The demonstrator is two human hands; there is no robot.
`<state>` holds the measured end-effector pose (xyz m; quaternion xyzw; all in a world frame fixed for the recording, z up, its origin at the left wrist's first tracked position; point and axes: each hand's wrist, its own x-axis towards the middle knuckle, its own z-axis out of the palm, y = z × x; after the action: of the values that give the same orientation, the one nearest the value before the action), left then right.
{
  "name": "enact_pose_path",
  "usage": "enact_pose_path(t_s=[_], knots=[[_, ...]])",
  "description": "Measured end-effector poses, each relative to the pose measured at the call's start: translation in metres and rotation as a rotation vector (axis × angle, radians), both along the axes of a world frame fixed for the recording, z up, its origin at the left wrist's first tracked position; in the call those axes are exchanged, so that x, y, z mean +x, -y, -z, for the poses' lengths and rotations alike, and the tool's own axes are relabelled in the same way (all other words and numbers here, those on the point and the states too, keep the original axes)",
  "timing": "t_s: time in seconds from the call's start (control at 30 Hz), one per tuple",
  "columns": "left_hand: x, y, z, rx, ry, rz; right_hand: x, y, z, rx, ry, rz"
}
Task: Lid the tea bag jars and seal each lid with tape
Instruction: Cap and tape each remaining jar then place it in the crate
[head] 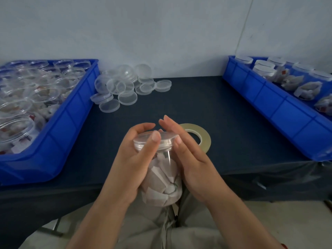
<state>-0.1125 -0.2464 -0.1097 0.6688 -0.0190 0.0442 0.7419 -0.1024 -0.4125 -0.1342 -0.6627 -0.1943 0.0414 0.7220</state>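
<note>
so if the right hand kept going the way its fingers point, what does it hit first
Probably the loose lids heaped at the back. The right hand points forward and left, with only bare tabletop between, though its height is unclear.

A plain, pale grey wall fills the upper half of the view. A thin dark line slants down it on the right; whether it is a seam or a cord cannot be told. A table stands against the wall, covered with a dark navy cloth that hangs over the near edge. On the right, the hanging part looks glossy and creased. A blue bin sits at the table's left end and another blue bin at the right. Pale floor shows below the cloth at lower left, crossed by a grey bar. The light is dim, soft and even.
</note>
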Motion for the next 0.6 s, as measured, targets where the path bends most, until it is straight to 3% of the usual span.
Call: enact_pose_path(t_s=[0.2, 0.4, 0.5, 0.6], knots=[[-0.002, -0.003, 0.003, 0.083, 0.067, 0.07, -0.004, 0.001, -0.004, 0.039, -0.003, 0.009], [-0.001, -0.01, 0.002, 0.371, 0.172, 0.161, 0.002, 0.03, -0.022, -0.337, 0.08, -0.069], [-0.003, -0.008, 0.006, 0.398, 0.186, 0.242, 0.003, 0.041, -0.035, -0.573, 0.19, -0.053], [0.002, -0.002, 0.012, 0.401, 0.231, 0.172, 0.008, 0.048, -0.049, -0.718, 0.245, 0.043]])
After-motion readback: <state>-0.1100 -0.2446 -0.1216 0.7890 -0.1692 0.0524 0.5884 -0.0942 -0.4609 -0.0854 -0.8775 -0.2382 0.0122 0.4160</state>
